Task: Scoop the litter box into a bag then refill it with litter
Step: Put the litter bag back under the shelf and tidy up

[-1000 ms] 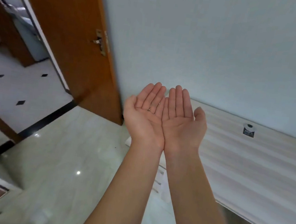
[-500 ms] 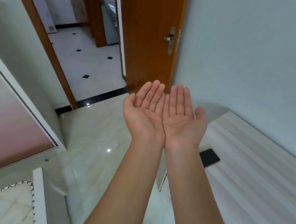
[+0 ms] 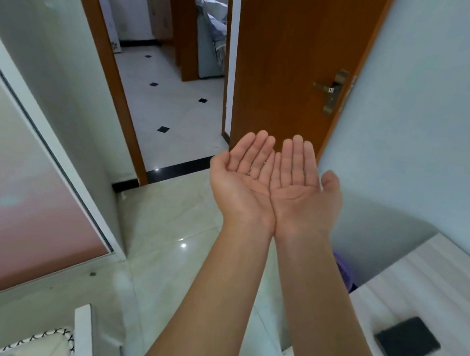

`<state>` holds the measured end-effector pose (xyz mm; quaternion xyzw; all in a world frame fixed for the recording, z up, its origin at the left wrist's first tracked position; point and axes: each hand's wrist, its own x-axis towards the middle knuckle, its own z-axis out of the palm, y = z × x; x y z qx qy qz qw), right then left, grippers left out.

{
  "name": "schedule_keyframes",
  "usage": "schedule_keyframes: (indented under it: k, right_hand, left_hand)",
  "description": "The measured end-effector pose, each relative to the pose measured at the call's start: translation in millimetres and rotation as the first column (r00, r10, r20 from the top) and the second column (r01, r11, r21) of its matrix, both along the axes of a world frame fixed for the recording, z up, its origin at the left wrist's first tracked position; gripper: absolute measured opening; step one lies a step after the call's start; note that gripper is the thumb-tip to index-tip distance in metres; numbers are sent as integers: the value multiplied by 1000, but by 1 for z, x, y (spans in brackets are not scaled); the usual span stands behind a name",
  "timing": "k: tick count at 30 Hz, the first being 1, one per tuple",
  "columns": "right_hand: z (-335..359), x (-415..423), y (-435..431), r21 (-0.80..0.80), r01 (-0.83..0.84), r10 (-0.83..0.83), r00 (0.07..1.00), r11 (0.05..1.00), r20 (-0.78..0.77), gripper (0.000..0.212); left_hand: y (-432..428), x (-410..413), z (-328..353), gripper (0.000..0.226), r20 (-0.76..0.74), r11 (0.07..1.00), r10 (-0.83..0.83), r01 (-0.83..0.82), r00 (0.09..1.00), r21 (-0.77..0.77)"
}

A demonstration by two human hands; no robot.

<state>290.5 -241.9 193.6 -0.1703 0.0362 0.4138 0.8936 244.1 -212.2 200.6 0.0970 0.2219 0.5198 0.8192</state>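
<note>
Facing one brown door [image 3: 287, 65] at upper centre, left hand [image 3: 244, 185] and right hand [image 3: 300, 192] are held released, palms up, over glossy floor [image 3: 167, 228].

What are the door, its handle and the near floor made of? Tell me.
Door: wood or veneer, smooth orange-brown satin face. Handle: metal, dull silvery sheen. Floor: glazed tile or polished stone, probably; pale veining, bright light reflection, thin joint line.

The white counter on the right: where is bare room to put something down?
The counter is bare between the wall and the black flat object at its near end. The floor from the dark door sill to the forearms is bare too. Only that object takes space.
</note>
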Motion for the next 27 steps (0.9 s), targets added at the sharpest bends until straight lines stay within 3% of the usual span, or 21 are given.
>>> schedule_keyframes:
  k: [9,20,27]
  right_hand:
    - [-8,23,104,-24,-11,11,1000,1000,-12,54]
    - [-12,126,253,40,-44,45,998,998,-38,54]
    - [-1,195,328,67,-43,44,999,997,-13,54]
  left_hand:
    - [109,25,-13,46,22,1000,-12,12,1000,2]
    - [252,126,-6,45,-64,996,18,-12,998,84]
    - [327,192,5,45,-30,994,14,-11,999,105]
